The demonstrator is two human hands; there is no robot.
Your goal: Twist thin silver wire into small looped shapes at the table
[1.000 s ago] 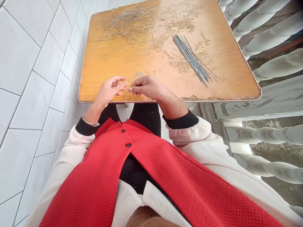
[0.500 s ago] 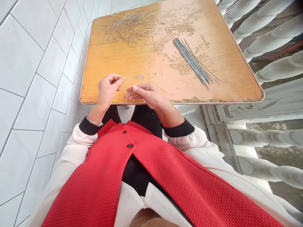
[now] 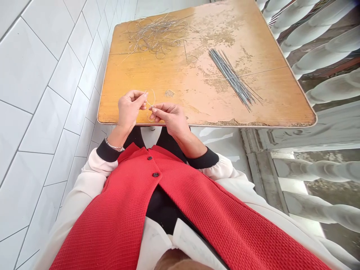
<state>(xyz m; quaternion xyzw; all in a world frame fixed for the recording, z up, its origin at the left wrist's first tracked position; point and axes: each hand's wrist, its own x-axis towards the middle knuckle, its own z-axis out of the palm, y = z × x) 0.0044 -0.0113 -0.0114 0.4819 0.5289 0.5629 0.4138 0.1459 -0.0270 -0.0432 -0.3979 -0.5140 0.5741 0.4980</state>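
Observation:
Close to the table's front edge, my left hand [image 3: 131, 108] pinches a thin, pale wire [image 3: 154, 98] between thumb and fingertips. The wire bends into a small loop between the hands. My right hand [image 3: 170, 116], just to the right, has its thumb and forefinger closed on the same wire where the strands cross. Both hands hover at the yellow-brown wooden table [image 3: 126, 78]. The wire's finer ends are too thin to follow clearly.
A tangle of bent wire pieces [image 3: 157, 33] lies at the far left of the table. To the right rests a bundle of straight grey rods [image 3: 232, 78], crossed by one long thin wire [image 3: 261, 72]. White tiled wall [image 3: 50, 93] stands left, white balusters [image 3: 323, 48] right.
My right hand has shifted slightly left and its fingers have closed on the wire. My left hand keeps its pinch. The view has moved a little.

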